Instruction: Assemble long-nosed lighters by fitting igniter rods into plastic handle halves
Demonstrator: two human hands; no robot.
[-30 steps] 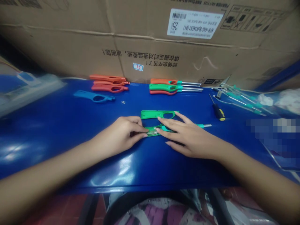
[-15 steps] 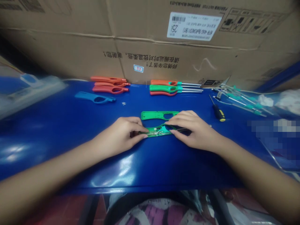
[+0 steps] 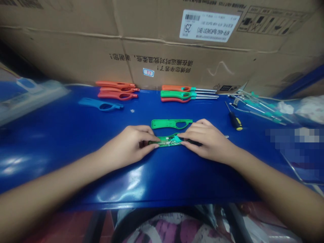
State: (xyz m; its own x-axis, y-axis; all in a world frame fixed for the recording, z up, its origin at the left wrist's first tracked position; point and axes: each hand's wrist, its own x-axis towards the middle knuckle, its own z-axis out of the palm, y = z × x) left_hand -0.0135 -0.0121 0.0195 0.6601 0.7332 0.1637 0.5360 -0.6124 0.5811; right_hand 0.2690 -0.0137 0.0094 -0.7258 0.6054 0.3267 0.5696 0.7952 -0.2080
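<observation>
An opened green lighter of the long-nosed kind lies on the blue table, its inner parts and thin white wire showing. My left hand grips its handle end between thumb and fingers. At the trigger part, my right hand pinches the lighter from the other side; its fingers hide much of that end. The tip of a metal tube sticks out beyond the right hand. Just behind lies the loose green half shell, its right end close to my right fingers.
Orange-red casings and a blue casing lie at back left, near small screws. Assembled lighters sit at back centre. A screwdriver and several metal rods with teal parts are right. A cardboard box stands behind.
My right fingers have shifted slightly left over the trigger part and away from the loose half shell, whose right end now shows. The left hand keeps its grip.
</observation>
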